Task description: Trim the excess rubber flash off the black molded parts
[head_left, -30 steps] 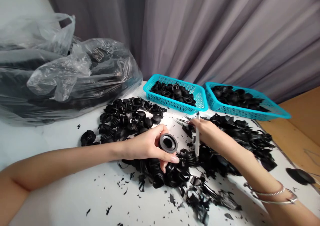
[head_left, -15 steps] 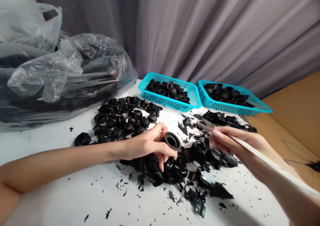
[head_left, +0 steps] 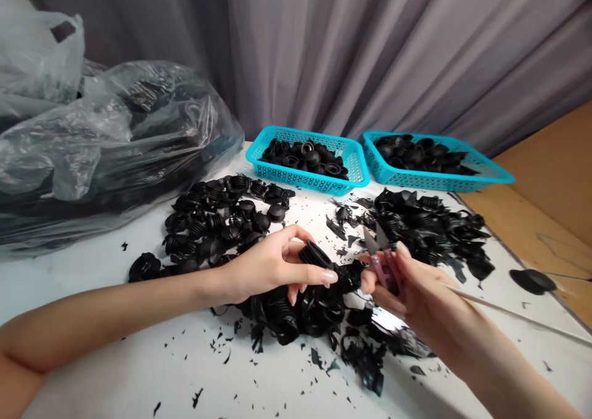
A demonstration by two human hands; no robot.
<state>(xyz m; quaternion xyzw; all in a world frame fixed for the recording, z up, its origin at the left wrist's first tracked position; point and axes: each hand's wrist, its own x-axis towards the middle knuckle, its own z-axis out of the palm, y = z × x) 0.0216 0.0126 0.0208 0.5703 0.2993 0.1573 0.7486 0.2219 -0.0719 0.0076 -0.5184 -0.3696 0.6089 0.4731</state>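
Note:
My left hand (head_left: 271, 263) is closed around a black ribbed rubber part (head_left: 317, 253), pinched between thumb and fingers with its flanged end tilted up and to the right. In my right hand (head_left: 419, 286) is a small pair of scissors (head_left: 383, 263) with clear pinkish handles. Its two pointed blades are spread apart and face away from me, a short way right of the rubber part. Beneath both hands lies a heap of similar black parts (head_left: 282, 320) mixed with cut scraps. Another pile of ribbed parts (head_left: 208, 221) spreads behind my left forearm.
Two blue perforated baskets (head_left: 305, 183) (head_left: 439, 179) holding black parts stand at the back by a grey curtain (head_left: 296, 49). A large clear plastic bag (head_left: 152, 141) fills the left. More black pieces (head_left: 430, 221) lie on the right, and trimmings dot the white table (head_left: 152, 351).
The rubber part has been turned from facing me to lying on its side. My right hand has rolled and moved slightly, bringing the scissors' handles into view. The view has shifted slightly.

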